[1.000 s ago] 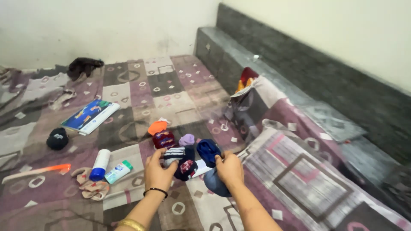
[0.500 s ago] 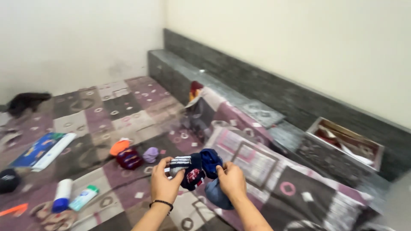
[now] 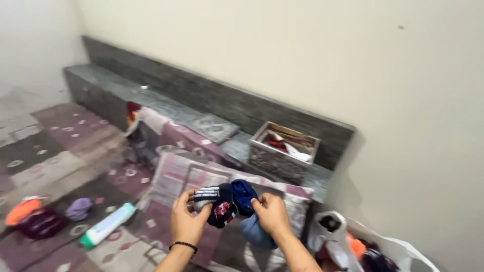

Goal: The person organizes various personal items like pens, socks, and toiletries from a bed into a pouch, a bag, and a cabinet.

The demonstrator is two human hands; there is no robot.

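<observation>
I have my left hand (image 3: 187, 221) pinched on the dark striped sock bundle (image 3: 217, 200) and my right hand (image 3: 271, 214) gripping the blue socks (image 3: 245, 194) at its 3 o'clock, above the patterned pillow (image 3: 176, 176); they look soft, light and floppy, best held by bunched folds.

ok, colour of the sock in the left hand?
Dark navy sock with white stripes and a red patch, pinched by the left hand; head view, the only one.

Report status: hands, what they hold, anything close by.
Left hand grips striped navy sock bundle. Right hand pinches blue socks. Both held over the patterned pillow; white bag sits at right.
</observation>
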